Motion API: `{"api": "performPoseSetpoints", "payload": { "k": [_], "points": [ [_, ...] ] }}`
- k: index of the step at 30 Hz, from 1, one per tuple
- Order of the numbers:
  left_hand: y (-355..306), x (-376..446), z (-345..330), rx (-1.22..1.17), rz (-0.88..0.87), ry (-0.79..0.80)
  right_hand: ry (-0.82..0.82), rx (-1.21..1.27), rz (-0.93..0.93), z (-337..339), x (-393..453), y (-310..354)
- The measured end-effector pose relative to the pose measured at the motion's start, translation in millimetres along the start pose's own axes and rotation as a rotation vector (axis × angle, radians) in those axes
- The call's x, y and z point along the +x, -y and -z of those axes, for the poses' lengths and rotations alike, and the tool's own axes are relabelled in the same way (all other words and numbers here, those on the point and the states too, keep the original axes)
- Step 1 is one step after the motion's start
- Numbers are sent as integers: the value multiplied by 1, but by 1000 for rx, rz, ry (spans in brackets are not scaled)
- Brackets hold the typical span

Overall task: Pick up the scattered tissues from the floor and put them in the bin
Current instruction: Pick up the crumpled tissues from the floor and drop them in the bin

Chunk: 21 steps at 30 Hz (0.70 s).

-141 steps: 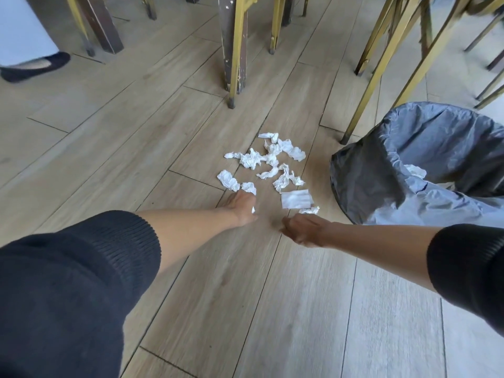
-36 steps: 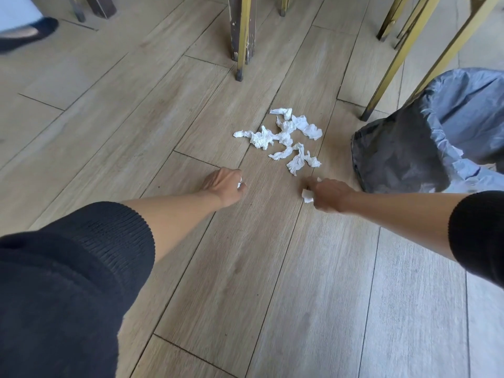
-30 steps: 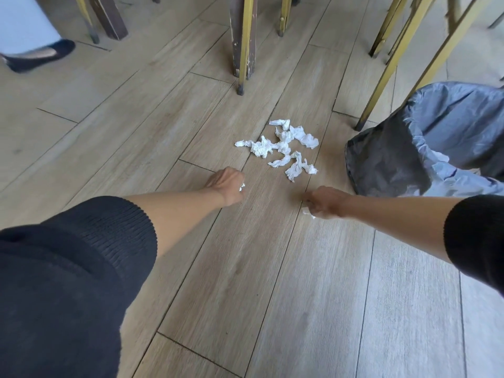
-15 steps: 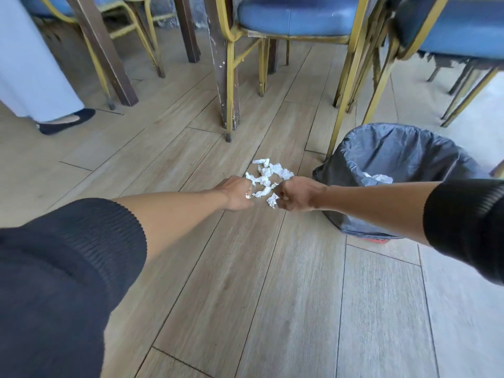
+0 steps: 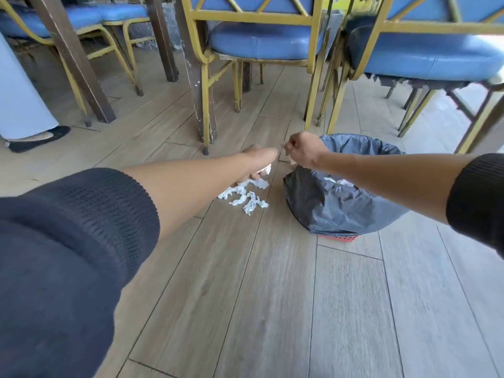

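Carrying step: the right hand grips a tissue at the bin rim; the left hand holds another above the floor tissues. Next, release both into the bin.

Two hands out front: left hand, right hand. One bin w/ a grey liner. Loose tissues on the floor in one clump, approx. five or six, too tangled to count exactly; a couple more white bits show inside the bin. Blue-seat chairs: at least four in view. One shoe at far left.
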<state>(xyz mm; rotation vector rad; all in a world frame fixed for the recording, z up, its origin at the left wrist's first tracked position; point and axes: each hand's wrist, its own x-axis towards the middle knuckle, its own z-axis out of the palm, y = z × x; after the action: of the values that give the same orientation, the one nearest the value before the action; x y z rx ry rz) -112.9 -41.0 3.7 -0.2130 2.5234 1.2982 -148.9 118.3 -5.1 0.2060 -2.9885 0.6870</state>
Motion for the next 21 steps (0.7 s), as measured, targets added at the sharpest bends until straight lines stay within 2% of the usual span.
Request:
{"api": "performPoseSetpoints", "payload": {
  "k": [4, 8, 12, 17, 19, 21],
  "points": [
    [-42, 1, -34, -118, -78, 44, -1, 276, -318, 29, -4, -33],
    [-70, 9, -61, -56, -147, -12, 39, 529, -601, 48, -12, -56],
    [-87, 17, -83, -167, -112, 95, 19, 727, -728, 64, -17, -70],
    [-97, 18, -103, -338, -93, 196, -43, 1047, -789, 78, -23, -83],
    [-101, 16, -107, -368, -96, 247, -75, 1077, -826, 79, -22, -91],
    [-104, 16, -110, -339, -112, 260, -86, 976, -776, 79, -22, -105]
  ]
}}
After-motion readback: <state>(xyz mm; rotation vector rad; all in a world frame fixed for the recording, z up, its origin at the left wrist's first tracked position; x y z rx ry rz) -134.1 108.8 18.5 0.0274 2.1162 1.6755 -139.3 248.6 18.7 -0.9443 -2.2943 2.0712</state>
